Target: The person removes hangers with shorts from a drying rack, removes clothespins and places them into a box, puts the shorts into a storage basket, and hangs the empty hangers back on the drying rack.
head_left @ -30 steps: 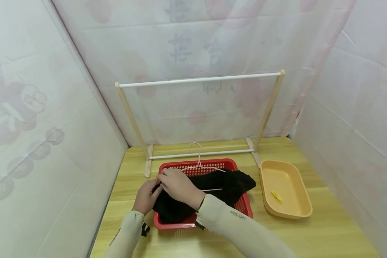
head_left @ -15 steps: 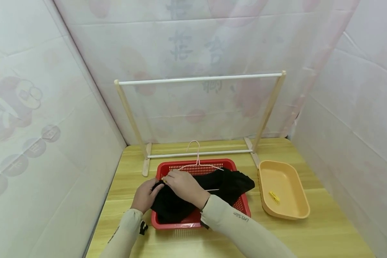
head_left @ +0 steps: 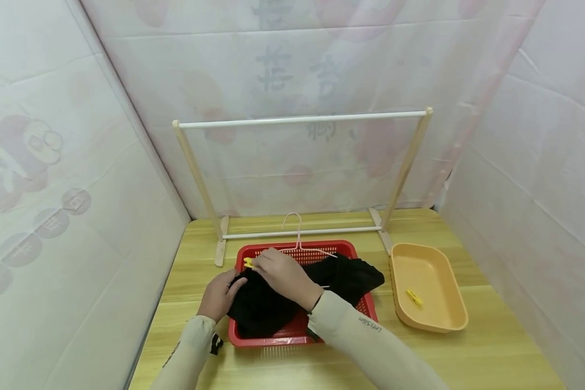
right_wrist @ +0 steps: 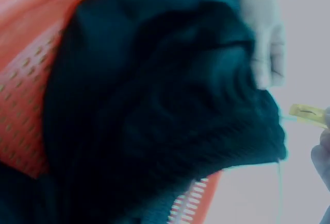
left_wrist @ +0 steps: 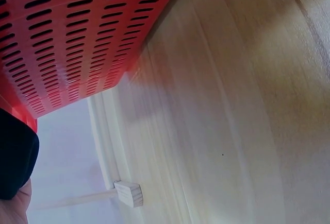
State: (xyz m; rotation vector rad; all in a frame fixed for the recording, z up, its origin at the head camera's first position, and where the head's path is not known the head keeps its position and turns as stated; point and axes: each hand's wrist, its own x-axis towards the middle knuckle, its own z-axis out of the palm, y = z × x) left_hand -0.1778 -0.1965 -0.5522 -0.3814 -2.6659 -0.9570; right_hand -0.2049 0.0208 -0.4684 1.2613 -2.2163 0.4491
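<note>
In the head view a black garment point(head_left: 260, 303) with a gathered edge lies over the red basket point(head_left: 268, 342). My left hand point(head_left: 219, 295) grips the garment's left end, thumb on top. In the left wrist view a little of that hand point(left_wrist: 15, 208) shows beside the dark cloth point(left_wrist: 15, 152). My right hand point(head_left: 286, 279) pinches a yellow clothespin point(head_left: 248, 262) just above the garment's left end. The right wrist view has this clothespin point(right_wrist: 307, 113) apart from the cloth. A pink hanger point(head_left: 299, 238) sticks up behind the garment, its lower part largely covered.
Behind the basket stands a rack with wooden posts and a white top bar point(head_left: 302, 119). To the right, a yellow-orange tray point(head_left: 441, 306) contains another yellow clothespin point(head_left: 414, 299). Fabric walls enclose the wooden table point(head_left: 497, 346) at the back and sides.
The right hand has drawn back a little to the right and up from the garment's left end, and the clothespin in its fingers now shows plainly. The left hand keeps its grip there.
</note>
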